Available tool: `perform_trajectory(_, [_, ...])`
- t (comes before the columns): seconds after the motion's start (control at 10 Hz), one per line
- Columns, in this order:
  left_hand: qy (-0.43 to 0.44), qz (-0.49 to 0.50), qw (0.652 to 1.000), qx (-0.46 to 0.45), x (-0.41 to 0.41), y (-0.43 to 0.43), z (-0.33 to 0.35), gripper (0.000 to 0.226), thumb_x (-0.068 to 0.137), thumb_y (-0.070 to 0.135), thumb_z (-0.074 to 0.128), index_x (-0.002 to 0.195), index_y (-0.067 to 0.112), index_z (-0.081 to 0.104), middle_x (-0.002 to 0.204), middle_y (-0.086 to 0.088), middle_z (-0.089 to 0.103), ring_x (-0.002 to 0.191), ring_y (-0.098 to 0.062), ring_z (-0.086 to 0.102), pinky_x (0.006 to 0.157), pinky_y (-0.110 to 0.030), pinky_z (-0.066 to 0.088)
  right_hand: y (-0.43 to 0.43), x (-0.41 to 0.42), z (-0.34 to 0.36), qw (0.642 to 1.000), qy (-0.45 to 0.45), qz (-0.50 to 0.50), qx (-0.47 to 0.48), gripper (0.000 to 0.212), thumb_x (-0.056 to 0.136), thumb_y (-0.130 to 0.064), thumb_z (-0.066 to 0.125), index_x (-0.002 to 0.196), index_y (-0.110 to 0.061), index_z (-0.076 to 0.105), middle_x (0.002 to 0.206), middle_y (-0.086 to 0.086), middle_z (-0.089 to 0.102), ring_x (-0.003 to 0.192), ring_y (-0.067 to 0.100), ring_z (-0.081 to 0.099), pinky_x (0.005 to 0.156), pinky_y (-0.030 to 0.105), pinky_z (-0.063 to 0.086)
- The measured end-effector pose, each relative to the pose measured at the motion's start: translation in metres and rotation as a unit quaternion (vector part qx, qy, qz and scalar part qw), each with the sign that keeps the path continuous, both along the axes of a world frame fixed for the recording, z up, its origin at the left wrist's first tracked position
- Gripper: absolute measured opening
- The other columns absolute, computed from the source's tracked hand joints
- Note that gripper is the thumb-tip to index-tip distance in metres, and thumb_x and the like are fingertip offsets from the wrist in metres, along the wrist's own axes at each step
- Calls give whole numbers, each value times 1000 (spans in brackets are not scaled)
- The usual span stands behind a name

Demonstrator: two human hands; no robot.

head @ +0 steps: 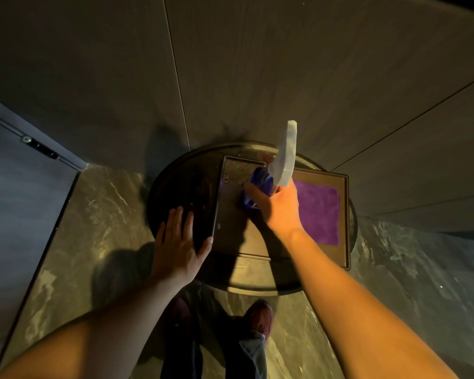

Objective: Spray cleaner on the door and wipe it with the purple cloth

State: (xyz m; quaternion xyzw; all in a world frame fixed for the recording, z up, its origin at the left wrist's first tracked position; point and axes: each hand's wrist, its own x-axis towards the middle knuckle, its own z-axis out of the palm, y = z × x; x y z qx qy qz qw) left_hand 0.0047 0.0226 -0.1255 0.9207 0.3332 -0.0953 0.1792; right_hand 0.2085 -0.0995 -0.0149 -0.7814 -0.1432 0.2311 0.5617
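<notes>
My right hand [275, 207] grips a spray bottle [281, 162] with a blue body and a pale grey-white spray head, held just above a brown tray [345, 220]. A purple cloth [319, 214] lies flat on the right half of that tray. My left hand [179, 242] rests with fingers spread on the dark round table [175, 187], its thumb against the left edge of a darker tray [227, 214]. A grey-blue door [17, 201] with a hinge stands at the far left.
Wood-grain wall panels [257, 77] rise behind the table. The floor [101, 214] is glossy marble-like stone. My legs and a dark red shoe [260, 315] show below the table's near edge.
</notes>
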Motion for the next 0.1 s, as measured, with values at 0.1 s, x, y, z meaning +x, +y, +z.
perform_trajectory(0.1, [48, 0, 998, -38, 7, 6, 12, 88, 92, 77, 28, 161, 23, 19, 171, -8, 7, 158, -25, 2, 127, -47, 15, -10, -5, 6, 998, -38, 12, -45, 108, 65, -49, 89, 153, -27, 29, 144, -1, 53, 135, 18, 51, 105, 34, 53])
